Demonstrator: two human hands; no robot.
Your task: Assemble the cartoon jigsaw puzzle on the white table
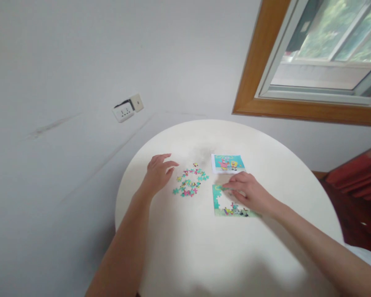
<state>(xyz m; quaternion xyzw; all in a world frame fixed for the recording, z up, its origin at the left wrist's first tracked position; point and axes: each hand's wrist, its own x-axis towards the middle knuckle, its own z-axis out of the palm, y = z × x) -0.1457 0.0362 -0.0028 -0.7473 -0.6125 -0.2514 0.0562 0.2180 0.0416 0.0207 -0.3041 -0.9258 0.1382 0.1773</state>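
One part-built jigsaw (216,201) lies flat on the table in front of me, right of the middle; its left and bottom borders show, with a bare gap inside. My right hand (246,190) is over its upper right part, palm down, wrist coming in from the lower right, fingers bent and pointing left, with index and thumb close to the puzzle. I can't tell whether a piece is between those fingertips.

Just beyond the jigsaw, one printed picture (228,163) lies flat, two cartoon figures on it, one pink and one yellow. To the left are the loose pieces (190,192), roughly in two rings, one beyond the other; they overlap too much for me to count. One yellowish piece (196,164) sits apart, just past the farther ring.

My left hand (158,172) is left of the pieces, holding nothing that I can see, thumb and fingers spread wide and curved towards them, forearm reaching up from the lower left.

All this is on one round white table (173,251). Beyond it, the wall carries two plates, a white socket (123,111) and a beige plate (137,102), and one wood-framed window (249,99).
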